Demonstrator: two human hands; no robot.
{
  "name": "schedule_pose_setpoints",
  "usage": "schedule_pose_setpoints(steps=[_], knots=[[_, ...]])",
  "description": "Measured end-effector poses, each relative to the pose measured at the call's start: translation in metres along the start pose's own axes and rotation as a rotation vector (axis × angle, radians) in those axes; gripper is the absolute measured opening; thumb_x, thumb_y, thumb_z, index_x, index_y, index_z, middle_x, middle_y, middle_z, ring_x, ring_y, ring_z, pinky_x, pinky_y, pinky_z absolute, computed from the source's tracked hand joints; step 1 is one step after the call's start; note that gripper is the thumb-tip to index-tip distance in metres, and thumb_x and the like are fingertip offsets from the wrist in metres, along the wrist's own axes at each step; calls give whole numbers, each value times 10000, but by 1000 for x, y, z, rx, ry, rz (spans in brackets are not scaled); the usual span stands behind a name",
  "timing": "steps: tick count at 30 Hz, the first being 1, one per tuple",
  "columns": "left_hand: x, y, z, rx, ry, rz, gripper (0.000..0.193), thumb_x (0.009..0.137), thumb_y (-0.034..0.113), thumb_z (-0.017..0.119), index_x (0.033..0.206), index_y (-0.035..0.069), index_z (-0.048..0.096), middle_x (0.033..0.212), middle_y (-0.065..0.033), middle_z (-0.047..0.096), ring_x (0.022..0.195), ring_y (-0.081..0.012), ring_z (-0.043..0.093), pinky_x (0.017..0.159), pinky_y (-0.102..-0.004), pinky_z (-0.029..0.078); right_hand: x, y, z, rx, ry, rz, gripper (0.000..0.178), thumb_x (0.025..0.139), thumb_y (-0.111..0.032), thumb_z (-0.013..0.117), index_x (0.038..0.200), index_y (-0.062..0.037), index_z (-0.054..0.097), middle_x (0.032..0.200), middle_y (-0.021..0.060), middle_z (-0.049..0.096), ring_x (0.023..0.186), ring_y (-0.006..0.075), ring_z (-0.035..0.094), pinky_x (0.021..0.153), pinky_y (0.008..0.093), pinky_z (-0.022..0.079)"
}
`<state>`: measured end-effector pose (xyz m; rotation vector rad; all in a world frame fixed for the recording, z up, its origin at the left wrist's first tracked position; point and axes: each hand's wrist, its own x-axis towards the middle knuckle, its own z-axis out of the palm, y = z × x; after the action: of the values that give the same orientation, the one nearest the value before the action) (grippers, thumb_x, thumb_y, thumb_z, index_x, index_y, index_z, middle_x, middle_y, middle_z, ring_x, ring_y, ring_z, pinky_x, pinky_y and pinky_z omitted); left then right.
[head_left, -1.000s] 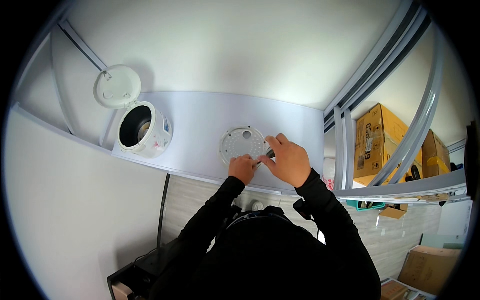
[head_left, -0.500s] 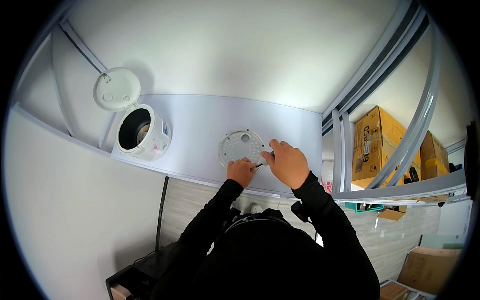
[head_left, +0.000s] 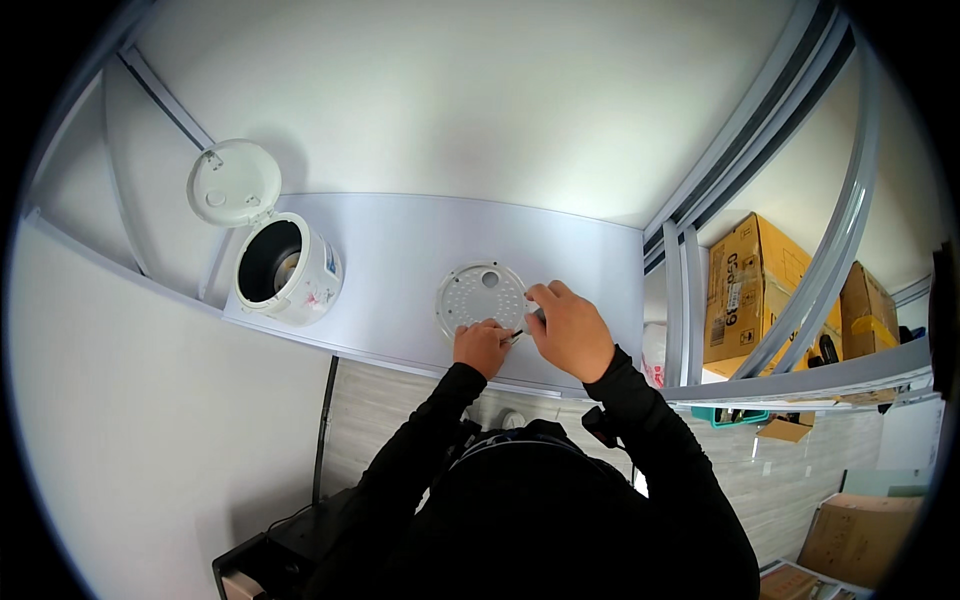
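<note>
A round white perforated plate (head_left: 463, 292) lies on the white table, with a larger round hole near its far rim and dark spots around the edge. At its near right rim my right hand (head_left: 570, 335) is closed around what looks like a screwdriver (head_left: 538, 316), its thin dark shaft slanting down to the left. My left hand (head_left: 482, 348) is closed at the plate's near rim, fingertips by the shaft's tip. Exactly what those fingertips pinch is hidden. To the left stands a white rice cooker (head_left: 318, 285), its lid (head_left: 235, 182) swung up and a dark pot inside.
The white table (head_left: 400, 235) runs along a pale wall. Metal frame posts (head_left: 685, 300) rise at its right end. Beyond them are a yellow cardboard box (head_left: 735, 295) and a brown box (head_left: 868, 310). A black cabinet (head_left: 285, 545) stands on the lower left floor.
My right hand has turned slightly on the tool and shifted a little to the left. My left hand and the plate stay almost where they were.
</note>
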<state>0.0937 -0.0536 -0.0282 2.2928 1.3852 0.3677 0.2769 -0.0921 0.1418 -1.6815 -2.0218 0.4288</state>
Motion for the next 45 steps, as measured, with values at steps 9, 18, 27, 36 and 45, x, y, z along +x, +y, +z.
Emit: schedule_pose_setpoints(steps=[9,18,27,36,45], knots=[[-2,10,-11,70,-24,-41,203,891,240,731,1068,207,825,1064,-1,743,1011,-252,698,909,-492,455,-6,-12,-10,-55,-52,-40,313,791,-51,709,1094,-50,632,1012,134,642,931,370,653,783,465,534],[-2,2,-1,2,27,-1,183,900,230,715,1047,230,823,1053,2,747,1008,-252,697,891,-490,454,-2,-2,-1,-69,91,-263,340,868,-212,779,1127,-48,631,1005,133,645,746,365,666,667,456,546],[-1,1,-2,-12,85,21,187,902,251,709,1036,200,829,993,-9,756,949,-256,706,888,-492,452,3,1,0,-11,67,-129,190,873,-138,723,1016,-55,630,930,132,649,825,378,677,712,479,544],[5,1,-1,-26,163,135,137,900,286,714,864,179,792,854,-32,722,841,-275,705,818,-470,450,3,-5,-4,67,98,-134,179,872,-117,727,1018,-51,646,936,137,668,824,377,673,707,473,536],[8,0,3,41,157,173,136,901,274,701,843,151,713,871,-34,687,804,-292,685,783,-472,460,4,-7,-12,72,181,-116,151,891,-103,744,996,-35,661,917,147,688,746,372,686,660,433,544]])
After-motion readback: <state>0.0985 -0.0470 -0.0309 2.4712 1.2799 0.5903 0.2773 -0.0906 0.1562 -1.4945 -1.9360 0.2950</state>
